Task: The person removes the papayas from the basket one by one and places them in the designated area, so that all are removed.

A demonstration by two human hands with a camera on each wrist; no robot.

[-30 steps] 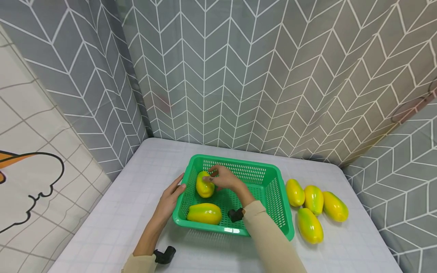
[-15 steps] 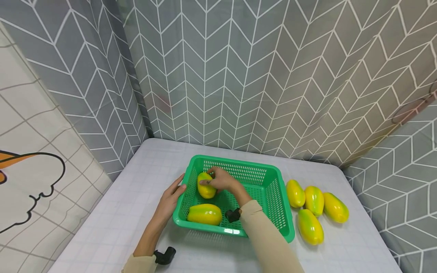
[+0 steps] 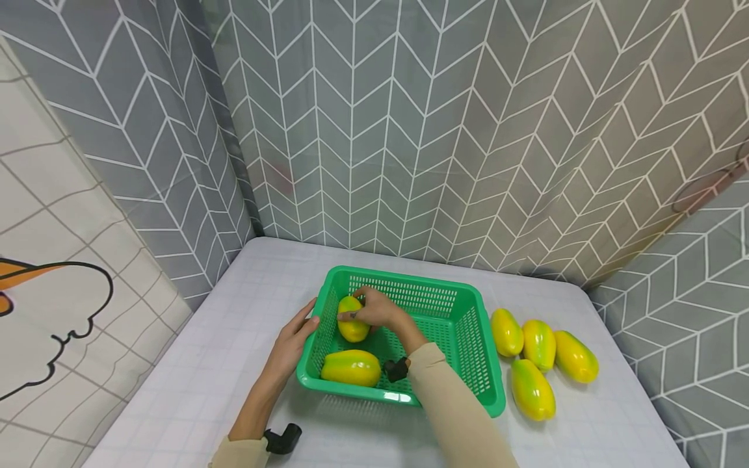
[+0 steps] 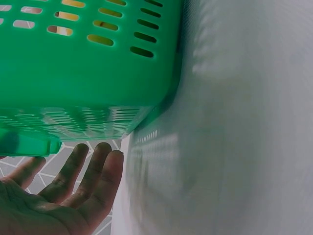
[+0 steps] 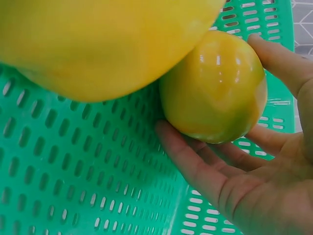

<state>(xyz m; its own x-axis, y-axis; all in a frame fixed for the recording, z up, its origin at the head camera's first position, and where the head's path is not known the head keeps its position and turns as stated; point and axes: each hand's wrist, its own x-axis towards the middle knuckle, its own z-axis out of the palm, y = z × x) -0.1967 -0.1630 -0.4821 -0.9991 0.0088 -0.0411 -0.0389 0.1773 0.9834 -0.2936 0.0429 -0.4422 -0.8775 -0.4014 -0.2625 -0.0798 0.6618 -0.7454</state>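
Note:
My right hand (image 3: 379, 308) grips a yellow-green papaya (image 3: 353, 320) in the left back part of a green plastic basket (image 3: 404, 396). In the right wrist view, the thumb lies on one side of this papaya (image 5: 215, 88) and the fingers curl round the other. A second papaya (image 3: 351, 368) lies sideways in front of it, inside the basket. At the basket's left rim rests my left hand (image 3: 289, 338), its fingers extended along the outside. The left wrist view shows those fingers (image 4: 80, 178) spread and nearly straight beside the basket wall.
Several papayas lie grouped on the table right of the basket, one papaya (image 3: 532, 390) nearest the front. A white cloth covers the table (image 3: 193, 383). A grey patterned curtain (image 3: 374, 130) hangs behind it.
Over the last second, my right hand has closed more fully round the back papaya, which has shifted very slightly. My left hand has stayed at the basket's left rim.

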